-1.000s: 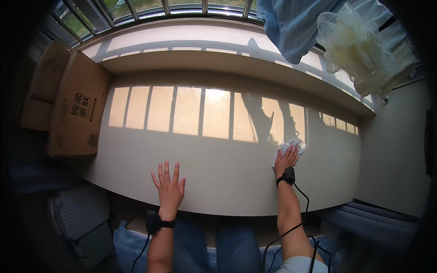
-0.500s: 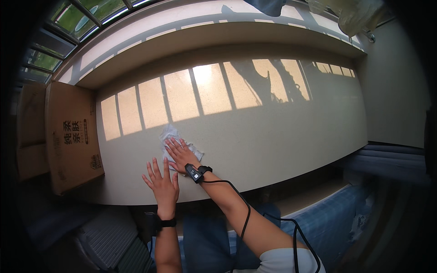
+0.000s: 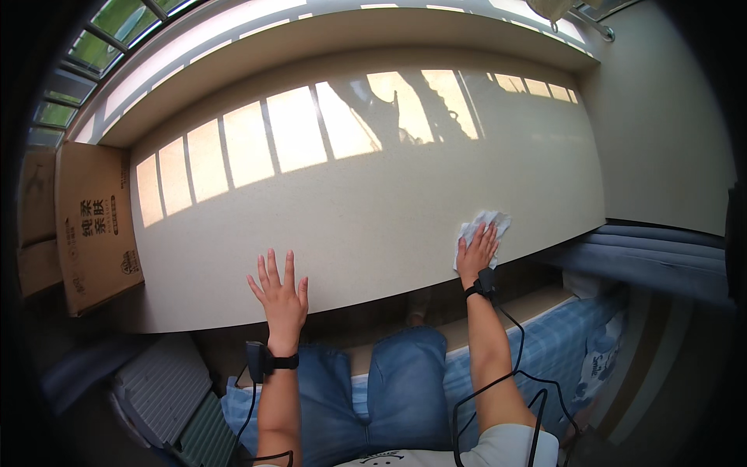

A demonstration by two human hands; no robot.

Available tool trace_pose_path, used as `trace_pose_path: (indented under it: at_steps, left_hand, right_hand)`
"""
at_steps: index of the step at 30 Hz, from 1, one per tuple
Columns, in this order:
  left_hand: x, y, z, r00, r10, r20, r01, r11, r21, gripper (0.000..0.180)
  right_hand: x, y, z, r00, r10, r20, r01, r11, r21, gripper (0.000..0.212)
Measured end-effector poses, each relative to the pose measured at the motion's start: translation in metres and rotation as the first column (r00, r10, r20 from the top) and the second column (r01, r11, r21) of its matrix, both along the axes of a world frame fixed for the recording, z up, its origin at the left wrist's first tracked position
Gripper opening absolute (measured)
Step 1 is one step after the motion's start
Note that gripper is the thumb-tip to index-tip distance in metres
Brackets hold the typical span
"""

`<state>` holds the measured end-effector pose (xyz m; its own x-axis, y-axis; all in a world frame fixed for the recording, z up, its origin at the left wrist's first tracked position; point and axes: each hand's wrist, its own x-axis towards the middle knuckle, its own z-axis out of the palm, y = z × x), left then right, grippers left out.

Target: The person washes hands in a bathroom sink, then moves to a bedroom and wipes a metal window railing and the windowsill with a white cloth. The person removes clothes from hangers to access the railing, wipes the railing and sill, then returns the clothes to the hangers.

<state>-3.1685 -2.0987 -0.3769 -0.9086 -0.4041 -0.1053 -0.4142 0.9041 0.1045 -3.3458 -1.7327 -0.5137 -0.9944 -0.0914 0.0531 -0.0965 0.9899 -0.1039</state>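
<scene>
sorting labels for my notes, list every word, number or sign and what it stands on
Cardboard box: large dark characters, not copied here; finer print too small.
White shirt: dark print, cut off, unreadable.
White-and-blue item at right: lettering too blurred.

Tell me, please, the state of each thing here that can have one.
Cloth, crumpled, partly covered.
Right hand, fingers extended, on the cloth.
Left hand, empty, fingers spread.
Table, partly sunlit.
Box, unclear whether open or closed.
Wristbands, worn, one on each wrist.
</scene>
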Motion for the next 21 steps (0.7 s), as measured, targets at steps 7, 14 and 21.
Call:
trace_pose_path:
  at_steps: [7,14,21]
  left_hand:
    - [0.070,-0.045,0.014,0.996,0.088,0.033,-0.086,0.995,-0.048,0.058]
    - [0.098,-0.069,0.011,0.987,0.158,-0.010,-0.158,0.983,-0.094,0.057]
    - [0.138,-0.115,0.001,0.965,0.259,0.029,-0.254,0.959,-0.128,0.059]
  right_hand:
    - [0.161,-0.230,0.000,0.951,0.270,0.152,-0.242,0.954,-0.178,0.074]
    - [0.161,-0.265,0.006,0.570,0.808,0.146,-0.737,0.582,-0.344,0.082]
    - [0.073,-0.184,0.008,0.977,0.189,0.100,-0.197,0.977,0.078,0.083]
